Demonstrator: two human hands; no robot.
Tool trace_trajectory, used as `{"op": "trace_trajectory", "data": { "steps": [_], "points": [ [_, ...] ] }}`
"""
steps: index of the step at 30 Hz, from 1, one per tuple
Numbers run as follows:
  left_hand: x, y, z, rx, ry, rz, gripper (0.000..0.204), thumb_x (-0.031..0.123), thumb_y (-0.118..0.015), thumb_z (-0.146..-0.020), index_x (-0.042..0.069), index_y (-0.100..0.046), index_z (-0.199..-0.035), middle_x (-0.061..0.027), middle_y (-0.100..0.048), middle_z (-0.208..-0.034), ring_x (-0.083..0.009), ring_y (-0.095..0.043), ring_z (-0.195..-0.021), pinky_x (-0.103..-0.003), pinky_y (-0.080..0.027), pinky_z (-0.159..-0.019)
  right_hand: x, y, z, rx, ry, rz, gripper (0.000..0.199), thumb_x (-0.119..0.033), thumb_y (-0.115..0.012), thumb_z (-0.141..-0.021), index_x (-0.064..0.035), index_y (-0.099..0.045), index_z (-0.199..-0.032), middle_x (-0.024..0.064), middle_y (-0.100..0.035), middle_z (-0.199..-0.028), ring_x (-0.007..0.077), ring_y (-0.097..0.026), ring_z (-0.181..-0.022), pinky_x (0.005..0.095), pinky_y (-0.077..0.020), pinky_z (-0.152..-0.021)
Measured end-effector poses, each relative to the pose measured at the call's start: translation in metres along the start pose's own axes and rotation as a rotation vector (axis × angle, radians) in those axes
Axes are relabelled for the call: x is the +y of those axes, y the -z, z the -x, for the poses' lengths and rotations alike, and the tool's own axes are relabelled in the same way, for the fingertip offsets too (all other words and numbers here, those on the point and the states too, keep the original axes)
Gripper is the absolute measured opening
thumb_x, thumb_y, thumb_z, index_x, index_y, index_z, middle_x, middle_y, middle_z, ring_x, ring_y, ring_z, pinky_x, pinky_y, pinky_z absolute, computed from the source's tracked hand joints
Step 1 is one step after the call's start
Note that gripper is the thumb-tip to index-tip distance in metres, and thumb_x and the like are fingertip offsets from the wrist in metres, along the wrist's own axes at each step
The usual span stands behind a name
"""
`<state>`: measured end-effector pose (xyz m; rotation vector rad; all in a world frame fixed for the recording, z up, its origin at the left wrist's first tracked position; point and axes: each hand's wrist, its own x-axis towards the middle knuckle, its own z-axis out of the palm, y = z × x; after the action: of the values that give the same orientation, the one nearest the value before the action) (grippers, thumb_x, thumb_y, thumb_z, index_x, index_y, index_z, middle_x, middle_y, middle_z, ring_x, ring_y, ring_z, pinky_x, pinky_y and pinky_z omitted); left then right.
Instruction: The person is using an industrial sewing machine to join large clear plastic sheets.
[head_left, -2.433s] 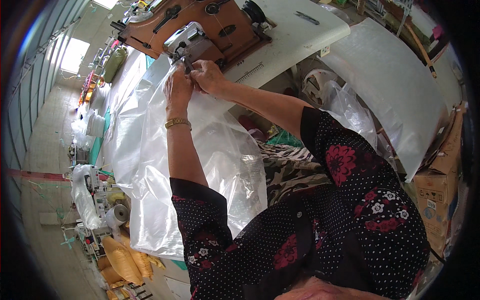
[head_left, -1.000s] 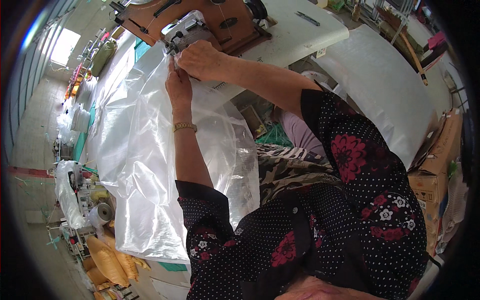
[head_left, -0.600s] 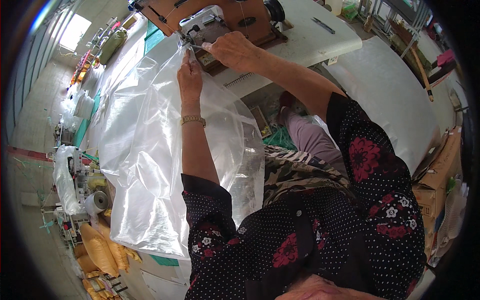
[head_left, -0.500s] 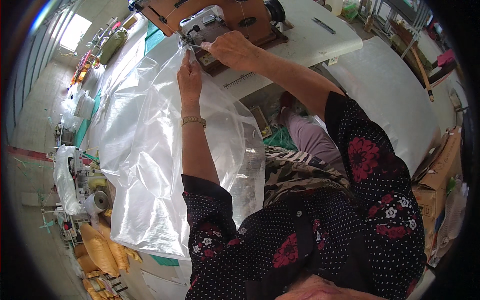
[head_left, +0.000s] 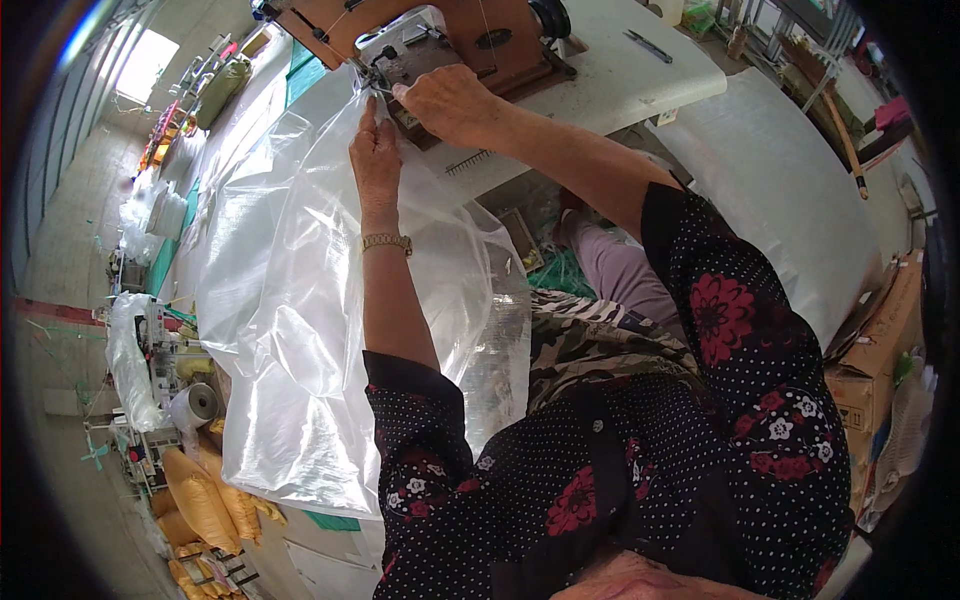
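Observation:
A large translucent plastic sheet (head_left: 300,330) hangs in folds from the brown sewing machine (head_left: 440,40) down over the left side of my lap. My left hand (head_left: 377,160) holds the sheet just below the needle area, index finger stretched toward the presser foot (head_left: 368,80) and the other fingers curled in. Just right of the foot is my right hand (head_left: 450,105), its thumb and fingers closed together at the machine bed. What they pinch is too small to make out. A metal-band watch circles my left wrist.
The white machine table (head_left: 640,90) extends right, with a dark pen-like tool (head_left: 648,46) lying on it. More pale sheeting (head_left: 770,170) lies beyond its right edge. A cardboard box (head_left: 875,350) stands at the right. Yellow bundles (head_left: 200,500) and a roll (head_left: 200,402) are at the lower left.
Both hands have shifted very slightly left near the presser foot. The sheet's upper right edge has changed its fold a little.

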<state>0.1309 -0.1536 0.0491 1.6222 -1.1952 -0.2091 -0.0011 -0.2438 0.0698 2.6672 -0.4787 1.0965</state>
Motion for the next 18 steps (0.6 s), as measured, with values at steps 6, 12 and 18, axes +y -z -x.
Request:
{"op": "trace_trajectory", "data": {
  "steps": [6, 12, 18],
  "points": [
    [-0.007, 0.003, -0.002, 0.006, -0.011, -0.039, 0.044, 0.012, -0.048, -0.093, 0.001, -0.048, -0.136, -0.0009, -0.052, -0.066, -0.0080, -0.045, -0.057, -0.025, -0.041, -0.054, -0.016, 0.008, -0.014, -0.148, -0.110, -0.052, 0.014, -0.012, -0.061, -0.077, -0.0030, -0.070, -0.083, 0.0159, -0.070, -0.084, 0.0293, -0.070, -0.079, 0.0410, -0.0561, -0.065],
    [-0.006, -0.003, -0.009, 0.017, -0.022, -0.097, 0.044, 0.011, -0.048, -0.092, 0.000, -0.050, -0.134, -0.0038, -0.053, -0.064, -0.0094, -0.046, -0.056, -0.027, -0.042, -0.054, -0.006, 0.005, -0.020, -0.168, -0.150, -0.051, 0.014, -0.013, -0.059, -0.079, -0.0042, -0.070, -0.080, 0.0142, -0.070, -0.086, 0.0288, -0.069, -0.086, 0.0420, -0.0554, -0.070],
    [-0.012, 0.003, -0.004, 0.061, -0.033, -0.072, 0.042, 0.009, -0.048, -0.091, 0.002, -0.052, -0.132, -0.0089, -0.055, -0.063, -0.0130, -0.048, -0.054, -0.031, -0.043, -0.055, 0.016, 0.016, -0.007, -0.061, 0.086, 0.039, 0.015, -0.011, -0.058, -0.080, -0.0082, -0.065, -0.093, 0.0094, -0.067, -0.081, 0.0264, -0.068, -0.078, 0.0383, -0.0521, -0.062]
  ]
}}
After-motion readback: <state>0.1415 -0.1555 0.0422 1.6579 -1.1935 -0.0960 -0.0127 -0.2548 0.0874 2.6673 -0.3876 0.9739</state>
